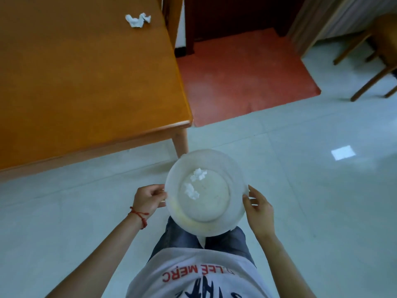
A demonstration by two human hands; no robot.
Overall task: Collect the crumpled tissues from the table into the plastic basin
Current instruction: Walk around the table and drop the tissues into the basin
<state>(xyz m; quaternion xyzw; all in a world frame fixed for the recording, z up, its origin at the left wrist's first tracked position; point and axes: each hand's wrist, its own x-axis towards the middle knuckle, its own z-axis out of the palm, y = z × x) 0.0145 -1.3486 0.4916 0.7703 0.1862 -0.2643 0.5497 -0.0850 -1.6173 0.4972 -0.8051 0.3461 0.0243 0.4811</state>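
Far on surface, tissues waiting; left grip, right grip clasping basin rim, level for carrying.

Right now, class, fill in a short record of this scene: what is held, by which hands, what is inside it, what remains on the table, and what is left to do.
held item: translucent white round plastic basin
left hand: grips the basin's left rim
right hand: holds the right rim
inside basin: two crumpled white tissues
on table: crumpled white tissue clump at the far side of the orange wooden table
left to do: collect that clump
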